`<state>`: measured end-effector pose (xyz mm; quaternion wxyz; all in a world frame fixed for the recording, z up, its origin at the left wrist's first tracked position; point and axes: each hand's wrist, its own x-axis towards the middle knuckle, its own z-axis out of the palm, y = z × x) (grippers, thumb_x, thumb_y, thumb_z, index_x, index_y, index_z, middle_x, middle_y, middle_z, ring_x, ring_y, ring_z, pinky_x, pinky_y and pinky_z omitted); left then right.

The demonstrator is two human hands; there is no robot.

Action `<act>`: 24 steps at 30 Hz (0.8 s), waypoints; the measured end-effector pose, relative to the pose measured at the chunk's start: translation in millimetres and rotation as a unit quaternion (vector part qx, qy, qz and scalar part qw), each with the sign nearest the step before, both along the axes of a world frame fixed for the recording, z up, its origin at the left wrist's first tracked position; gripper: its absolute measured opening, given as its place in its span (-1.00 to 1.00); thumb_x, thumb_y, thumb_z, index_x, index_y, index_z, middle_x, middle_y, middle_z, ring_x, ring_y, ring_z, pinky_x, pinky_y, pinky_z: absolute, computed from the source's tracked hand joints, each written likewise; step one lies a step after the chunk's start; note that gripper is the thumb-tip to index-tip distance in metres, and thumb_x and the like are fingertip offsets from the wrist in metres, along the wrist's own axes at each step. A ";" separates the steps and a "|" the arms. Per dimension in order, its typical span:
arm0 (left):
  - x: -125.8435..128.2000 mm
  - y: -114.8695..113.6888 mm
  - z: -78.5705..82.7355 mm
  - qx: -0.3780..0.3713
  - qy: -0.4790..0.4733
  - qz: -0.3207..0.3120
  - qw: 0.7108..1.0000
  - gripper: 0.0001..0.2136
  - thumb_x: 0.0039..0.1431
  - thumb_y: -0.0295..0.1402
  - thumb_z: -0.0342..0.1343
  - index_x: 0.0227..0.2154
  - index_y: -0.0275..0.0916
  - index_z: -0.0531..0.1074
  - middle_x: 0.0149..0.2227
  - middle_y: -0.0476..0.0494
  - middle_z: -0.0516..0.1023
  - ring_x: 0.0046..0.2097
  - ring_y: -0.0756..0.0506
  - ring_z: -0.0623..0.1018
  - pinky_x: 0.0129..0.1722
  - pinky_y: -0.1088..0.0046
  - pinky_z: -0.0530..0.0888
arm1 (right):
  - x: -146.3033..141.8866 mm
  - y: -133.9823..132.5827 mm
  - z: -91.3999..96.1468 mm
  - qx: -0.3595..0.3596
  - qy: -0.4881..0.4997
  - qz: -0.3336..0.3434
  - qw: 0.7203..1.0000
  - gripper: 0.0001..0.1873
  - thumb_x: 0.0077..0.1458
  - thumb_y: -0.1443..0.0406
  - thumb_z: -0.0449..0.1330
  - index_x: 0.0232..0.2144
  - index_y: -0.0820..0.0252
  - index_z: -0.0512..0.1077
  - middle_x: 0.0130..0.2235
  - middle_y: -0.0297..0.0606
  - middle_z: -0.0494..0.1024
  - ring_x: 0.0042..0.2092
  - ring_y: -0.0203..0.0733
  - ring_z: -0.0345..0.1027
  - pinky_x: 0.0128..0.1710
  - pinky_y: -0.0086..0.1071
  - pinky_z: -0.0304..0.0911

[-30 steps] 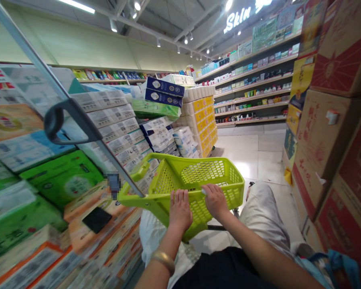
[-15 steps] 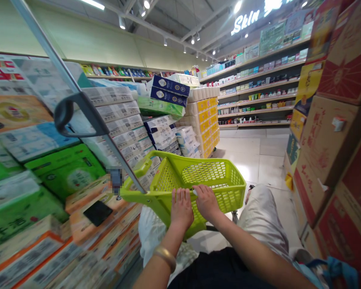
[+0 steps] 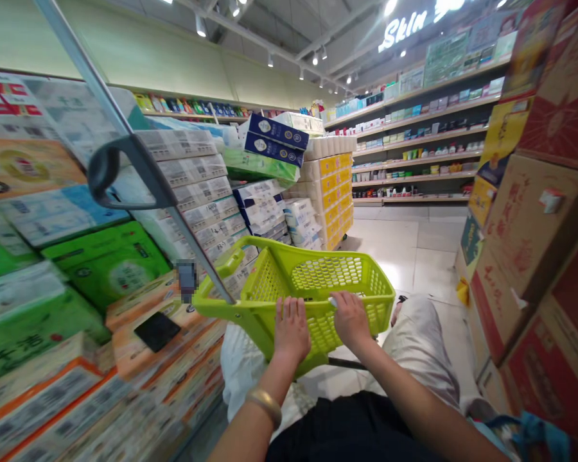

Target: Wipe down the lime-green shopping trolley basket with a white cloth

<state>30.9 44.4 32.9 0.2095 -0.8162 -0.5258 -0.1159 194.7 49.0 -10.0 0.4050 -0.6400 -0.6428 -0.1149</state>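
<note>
A lime-green rolling shopping basket (image 3: pixel 318 256) with mesh sides stands between my legs. Its long grey pull handle (image 3: pixel 139 173) is drawn out and leans to the upper left. My left hand (image 3: pixel 291 330) grips the near rim, fingers hooked over the top, a gold-coloured bangle (image 3: pixel 264 405) on that wrist. Farther right on the same rim rests my right hand (image 3: pixel 351 321), closed, with a small white piece like a tissue (image 3: pixel 333 300) poking out by its fingertips. The palm side of each hand is hidden.
Stacked tissue packs (image 3: pixel 187 173) rise on the left; a black phone-like slab (image 3: pixel 157 332) lies on an orange pack. Cardboard cartons (image 3: pixel 530 224) are piled close on my right. Shelves of skin-care goods (image 3: pixel 414 154) line the back, beyond pale floor tiles (image 3: pixel 399 237).
My right hand has slid to the right along the basket's rim, away from the left hand, with the white piece. The left hand keeps its hold. The view has shifted slightly.
</note>
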 end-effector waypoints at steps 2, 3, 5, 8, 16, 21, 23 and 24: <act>-0.4 -0.6 1.2 0.000 0.003 -0.002 1.000 -0.42 0.00 -0.39 0.03 0.14 -0.48 0.20 0.07 -0.36 0.35 0.20 -0.30 0.23 0.32 0.05 -0.07 | -13.2 1.0 3.9 -0.001 -0.010 0.044 0.999 -0.55 0.00 0.53 0.02 -0.07 0.19 0.42 -0.13 -0.16 0.49 -0.09 -0.11 0.25 0.02 -0.28 0.10; -1.0 -0.8 1.8 -0.001 0.004 -0.003 1.000 -0.42 0.01 -0.39 0.03 0.14 -0.48 0.20 0.07 -0.36 0.35 0.20 -0.30 0.23 0.32 0.05 -0.07 | -15.5 0.9 4.4 -0.003 -0.014 0.057 0.998 -0.55 0.00 0.52 0.02 -0.06 0.18 0.42 -0.12 -0.16 0.49 -0.09 -0.11 0.25 0.02 -0.28 0.10; -2.5 -1.2 2.2 -0.004 0.006 -0.006 1.000 -0.41 0.00 -0.39 0.03 0.14 -0.47 0.19 0.07 -0.35 0.34 0.21 -0.29 0.22 0.32 0.06 -0.07 | -10.5 -0.3 2.6 -0.006 -0.018 0.061 0.998 -0.55 0.01 0.52 0.02 -0.05 0.18 0.41 -0.11 -0.16 0.49 -0.08 -0.11 0.25 0.02 -0.28 0.10; -4.2 -0.8 0.9 -0.008 0.005 -0.009 1.000 -0.38 -0.04 -0.39 0.04 0.15 -0.44 0.18 0.08 -0.35 0.33 0.22 -0.28 0.21 0.31 0.06 -0.06 | 11.5 -3.4 -3.6 0.001 -0.014 0.028 1.000 -0.56 0.01 0.51 0.01 -0.05 0.19 0.41 -0.11 -0.16 0.48 -0.06 -0.10 0.25 0.04 -0.26 0.08; -0.5 1.4 -2.6 -0.004 0.006 0.007 1.000 -0.41 -0.01 -0.39 0.02 0.15 -0.45 0.19 0.07 -0.35 0.33 0.21 -0.30 0.22 0.32 0.03 -0.09 | -10.2 -0.4 4.4 -0.030 0.002 0.009 1.000 -0.56 0.01 0.53 0.02 -0.05 0.23 0.41 -0.13 -0.12 0.48 -0.08 -0.09 0.25 0.05 -0.25 0.07; -3.3 -0.7 0.9 -0.004 0.007 -0.004 1.000 -0.44 0.02 -0.42 -0.01 0.15 -0.44 0.19 0.07 -0.33 0.33 0.22 -0.27 0.21 0.33 0.06 -0.09 | -30.1 0.5 8.9 -0.030 -0.023 0.099 0.994 -0.49 0.01 0.53 0.01 0.02 0.18 0.37 -0.05 -0.16 0.46 -0.05 -0.11 0.24 0.04 -0.28 0.09; -4.9 -1.3 1.7 -0.010 0.007 -0.010 1.000 -0.41 0.00 -0.42 0.01 0.16 -0.43 0.18 0.08 -0.34 0.33 0.22 -0.27 0.21 0.33 0.06 -0.08 | -16.5 -1.6 6.1 -0.030 -0.025 0.092 0.995 -0.49 0.00 0.54 0.01 0.01 0.19 0.37 -0.06 -0.16 0.47 -0.05 -0.11 0.24 0.04 -0.28 0.10; -5.4 -1.4 1.7 -0.012 0.006 -0.012 1.000 -0.40 -0.01 -0.42 0.02 0.16 -0.43 0.17 0.08 -0.34 0.33 0.22 -0.27 0.20 0.33 0.06 -0.07 | -7.7 -2.8 4.4 -0.030 -0.023 0.076 0.996 -0.50 0.00 0.54 0.01 0.00 0.19 0.38 -0.07 -0.16 0.47 -0.05 -0.11 0.24 0.04 -0.27 0.10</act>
